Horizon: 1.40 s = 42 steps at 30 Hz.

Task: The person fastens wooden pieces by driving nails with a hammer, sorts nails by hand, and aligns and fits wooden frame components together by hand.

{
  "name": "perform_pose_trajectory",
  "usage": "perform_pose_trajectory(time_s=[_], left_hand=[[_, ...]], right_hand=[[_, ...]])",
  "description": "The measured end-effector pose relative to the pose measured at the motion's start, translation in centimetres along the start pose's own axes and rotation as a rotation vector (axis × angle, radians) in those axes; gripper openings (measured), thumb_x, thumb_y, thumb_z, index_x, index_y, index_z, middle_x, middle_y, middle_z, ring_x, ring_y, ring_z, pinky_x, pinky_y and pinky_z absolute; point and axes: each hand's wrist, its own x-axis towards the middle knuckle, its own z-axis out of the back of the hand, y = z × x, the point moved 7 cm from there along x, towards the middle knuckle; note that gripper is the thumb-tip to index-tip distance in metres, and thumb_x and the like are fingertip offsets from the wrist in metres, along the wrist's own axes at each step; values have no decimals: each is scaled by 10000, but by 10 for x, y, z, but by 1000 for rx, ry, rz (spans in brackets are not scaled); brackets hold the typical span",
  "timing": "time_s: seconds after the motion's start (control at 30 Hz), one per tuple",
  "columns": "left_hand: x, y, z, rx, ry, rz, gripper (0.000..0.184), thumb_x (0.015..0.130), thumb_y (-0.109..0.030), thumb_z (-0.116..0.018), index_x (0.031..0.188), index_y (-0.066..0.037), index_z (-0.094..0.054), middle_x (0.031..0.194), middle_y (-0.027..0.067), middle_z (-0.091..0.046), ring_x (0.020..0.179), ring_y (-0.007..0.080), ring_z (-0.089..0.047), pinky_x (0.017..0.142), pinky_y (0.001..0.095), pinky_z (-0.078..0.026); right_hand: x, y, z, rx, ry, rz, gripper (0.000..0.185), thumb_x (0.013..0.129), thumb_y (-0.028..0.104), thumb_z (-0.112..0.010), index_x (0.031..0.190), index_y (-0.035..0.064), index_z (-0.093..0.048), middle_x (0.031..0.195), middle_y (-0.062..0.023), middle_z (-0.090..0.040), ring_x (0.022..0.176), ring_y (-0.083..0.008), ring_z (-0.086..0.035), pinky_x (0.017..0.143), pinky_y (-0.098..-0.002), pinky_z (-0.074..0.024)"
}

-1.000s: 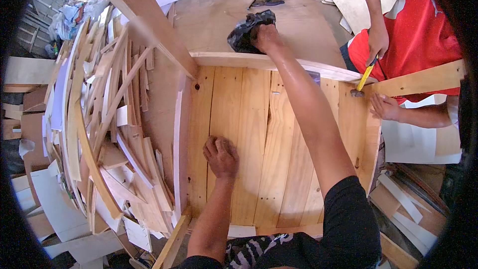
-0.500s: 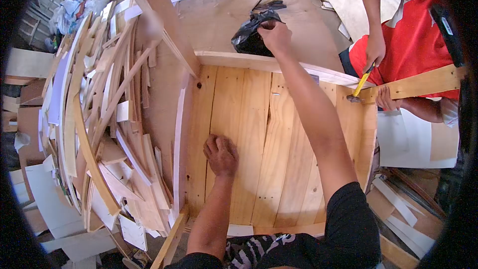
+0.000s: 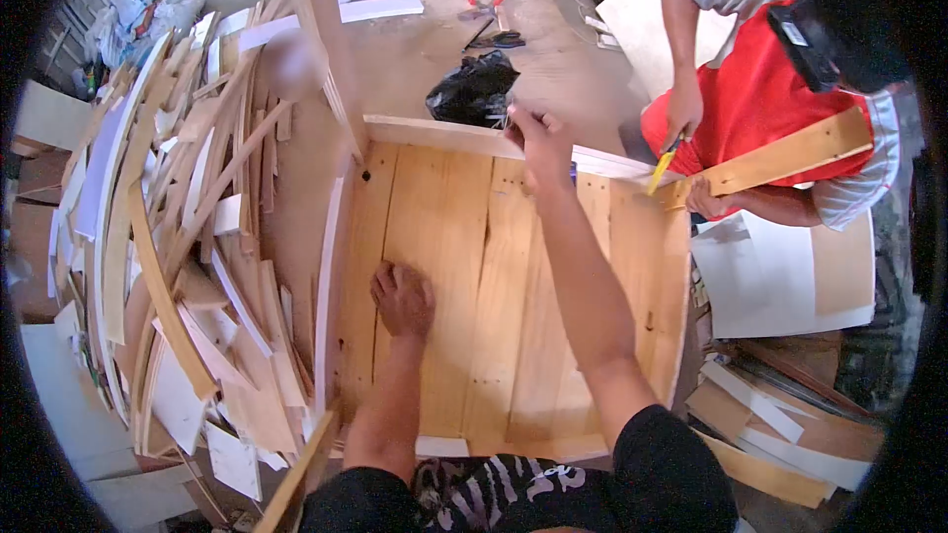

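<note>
Inside the wooden frame [image 3: 329, 281], my left hand [image 3: 403, 298] rested curled on fastened-looking planks [image 3: 449, 227]; over the frame's far rail [image 3: 434, 132], my right hand [image 3: 541, 138] hung beside the black plastic bag [image 3: 472, 89]. I couldn't tell whether either held anything, or what work remained.

Hands, bare: we count four, namely the near person's left hand [image 3: 403, 301] and right hand [image 3: 541, 143], plus two belonging to a co-worker [image 3: 741, 89] in red and white clothing.
Sleeves, short, black cloth [image 3: 671, 464]: two.
Hammer, yellow-handled [image 3: 664, 170]: one.
Pliers, red-handled, metal [image 3: 482, 12]: one pair.
Bag, crumpled black plastic [image 3: 474, 87]: one.
Box, shallow, rectangular, pale wood [image 3: 444, 134]: one.
Post, tall, straight, brown wood [image 3: 318, 10]: one.
Board, long, flat, yellowish wood [image 3: 795, 156], gripped by the co-worker: one.
Heap, long mixed wooden offcuts [image 3: 202, 173]: one; its overlapping pieces we cannot number.
</note>
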Motion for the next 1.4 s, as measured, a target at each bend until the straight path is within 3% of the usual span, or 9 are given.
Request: perform_pose_trajectory(time_s=[0.17,0.23,0.3,0.37,0.5,0.83,1.0,1.2,1.4], left_hand=[[0,15,-2,-146,-150,-16,402,927,-302,-583,1143,36,-577,1226,224,-523,1150,415,-473,981,517,-394],[3,29,-40,-1341,149,592,574,990,-451,-464,1264,49,-531,1272,218,-539,1217,387,-472,1035,488,-390],[-15,-46,34,-2399,380,997,713,1003,-552,-357,1352,61,-461,1352,229,-517,1264,362,-476,1096,464,-371],[-31,-93,108,-2621,591,781,737,997,-561,-343,1392,57,-419,1400,259,-476,1283,360,-479,1132,462,-348],[-93,-91,175,-2535,646,930,727,1000,-539,-354,1389,71,-425,1406,252,-482,1298,342,-485,1133,470,-349],[-267,28,288,-2384,107,1024,527,1010,-376,-414,1293,55,-525,1303,203,-573,1217,308,-542,1097,430,-385],[-353,117,348,-2597,-206,903,450,1012,-282,-387,1268,58,-533,1276,206,-580,1197,314,-545,1091,422,-386],[-480,265,456,-2213,-558,1030,460,1004,-281,-365,1250,67,-540,1223,199,-605,1145,311,-571,1051,420,-416],[-568,360,526,-2207,-787,998,411,980,-272,-435,1239,25,-552,1226,186,-610,1141,331,-581,1047,441,-439]], right_hand=[[-131,45,12,153,173,-32,186,856,124,-748,957,-22,-692,851,-56,-686,748,-122,-648,685,-257,-542],[-188,52,15,102,191,-116,154,866,104,-730,956,-13,-682,865,-52,-678,756,-123,-640,705,-253,-541],[-240,44,20,34,209,-226,124,876,84,-712,955,-3,-673,879,-47,-670,763,-124,-632,725,-249,-541],[-289,32,19,3,298,-342,132,874,78,-715,960,-10,-667,878,-53,-669,791,-119,-633,751,-250,-538],[-371,25,13,-130,458,-332,135,870,65,-714,964,-17,-662,892,-54,-670,808,-109,-627,764,-246,-532],[-572,40,-57,-590,970,60,146,809,73,-734,911,-3,-662,846,-123,-709,773,-159,-694,733,-289,-548],[-702,26,-125,-682,1167,276,169,791,110,-730,916,15,-666,849,-163,-702,758,-215,-709,722,-312,-545],[-887,-16,-213,-620,1343,284,181,792,146,-732,914,28,-670,847,-142,-705,745,-230,-708,699,-333,-542],[-1022,-42,-279,-582,1506,308,190,795,169,-737,916,38,-670,812,-139,-692,722,-236,-699,687,-326,-539]])
